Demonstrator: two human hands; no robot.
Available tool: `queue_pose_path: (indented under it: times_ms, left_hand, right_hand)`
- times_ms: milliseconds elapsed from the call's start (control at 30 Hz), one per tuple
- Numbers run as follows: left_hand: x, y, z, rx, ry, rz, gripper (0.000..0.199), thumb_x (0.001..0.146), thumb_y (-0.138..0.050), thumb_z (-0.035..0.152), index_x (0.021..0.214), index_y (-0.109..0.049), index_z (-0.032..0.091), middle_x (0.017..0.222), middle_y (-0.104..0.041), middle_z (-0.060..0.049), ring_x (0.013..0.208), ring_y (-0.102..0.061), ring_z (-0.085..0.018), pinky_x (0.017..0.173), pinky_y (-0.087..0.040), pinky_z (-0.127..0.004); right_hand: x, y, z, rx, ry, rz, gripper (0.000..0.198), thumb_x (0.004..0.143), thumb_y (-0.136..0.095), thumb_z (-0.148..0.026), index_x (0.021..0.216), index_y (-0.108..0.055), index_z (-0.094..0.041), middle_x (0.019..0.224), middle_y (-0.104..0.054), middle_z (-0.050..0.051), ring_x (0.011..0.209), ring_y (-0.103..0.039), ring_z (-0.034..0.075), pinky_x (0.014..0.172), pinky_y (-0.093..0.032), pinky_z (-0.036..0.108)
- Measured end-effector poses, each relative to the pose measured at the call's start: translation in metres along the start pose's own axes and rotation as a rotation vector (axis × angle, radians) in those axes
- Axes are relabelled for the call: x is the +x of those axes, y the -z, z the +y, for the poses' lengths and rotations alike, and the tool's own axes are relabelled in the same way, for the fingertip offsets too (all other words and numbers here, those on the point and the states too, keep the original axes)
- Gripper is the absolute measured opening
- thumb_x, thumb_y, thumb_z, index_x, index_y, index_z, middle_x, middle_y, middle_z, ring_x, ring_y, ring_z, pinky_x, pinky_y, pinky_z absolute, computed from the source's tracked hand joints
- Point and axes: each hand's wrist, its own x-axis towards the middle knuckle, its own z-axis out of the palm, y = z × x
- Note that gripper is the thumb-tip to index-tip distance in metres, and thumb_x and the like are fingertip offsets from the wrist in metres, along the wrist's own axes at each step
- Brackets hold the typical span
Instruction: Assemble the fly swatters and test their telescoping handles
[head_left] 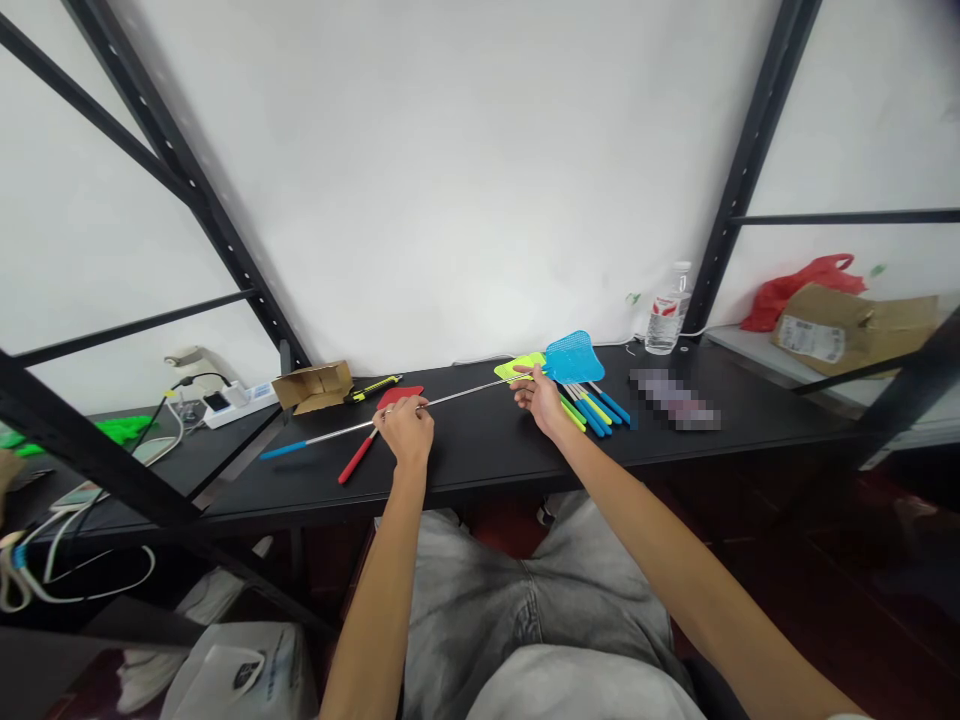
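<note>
A blue telescopic fly swatter (574, 357) is stretched out across the black table, its thin metal rod extended and its blue handle at the far left. My left hand (406, 428) pinches the rod near its middle. Close to the blue mesh head, my right hand (538, 400) grips the other end of the rod. Under my left hand lies a red fly swatter (358, 458), partly hidden. Beside my right hand, several swatters with blue and yellow-green handles (595, 413) lie in a bunch, their yellow-green heads (517, 367) partly behind my fingers.
An open cardboard box (313, 388) and a yellow-black utility knife (377, 388) lie at the back left. A water bottle (667, 312) stands at the back right, near a blurred-out object (675, 399). Black shelf posts (757, 150) rise on both sides. A power strip (238, 405) sits left.
</note>
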Motion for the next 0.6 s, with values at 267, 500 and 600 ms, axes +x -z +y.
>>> queue_pose_path:
  times_ms: [267, 500, 600]
  left_hand:
    - [-0.0042, 0.0021, 0.0088, -0.076, -0.354, -0.115, 0.02, 0.09, -0.053, 0.022, 0.098, -0.071, 0.023, 0.096, -0.073, -0.005, 0.094, -0.062, -0.023, 0.088, -0.039, -0.036]
    - [-0.006, -0.0001, 0.0051, -0.06, -0.413, -0.103, 0.032, 0.098, -0.047, 0.043, 0.096, -0.073, 0.024, 0.09, -0.073, -0.005, 0.084, -0.063, -0.019, 0.073, -0.039, -0.031]
    - [-0.0091, -0.0032, 0.0086, -0.059, -0.413, -0.105, 0.035, 0.099, -0.045, 0.045, 0.097, -0.074, 0.025, 0.088, -0.073, -0.004, 0.083, -0.064, -0.018, 0.069, -0.037, -0.03]
  right_hand:
    - [0.0023, 0.0037, -0.0034, 0.183, 0.032, 0.167, 0.053, 0.083, -0.053, -0.075, 0.084, -0.063, -0.023, 0.058, -0.054, -0.002, 0.049, -0.051, 0.011, 0.044, -0.039, 0.023]
    - [0.0017, 0.0028, -0.0029, 0.116, 0.069, 0.178, 0.053, 0.082, -0.055, -0.074, 0.078, -0.061, -0.021, 0.057, -0.05, -0.003, 0.047, -0.047, 0.009, 0.044, -0.037, 0.023]
    - [-0.0011, 0.0005, -0.0001, 0.011, 0.084, 0.099, 0.053, 0.081, -0.056, -0.074, 0.078, -0.063, -0.021, 0.058, -0.051, -0.003, 0.047, -0.046, 0.009, 0.043, -0.035, 0.023]
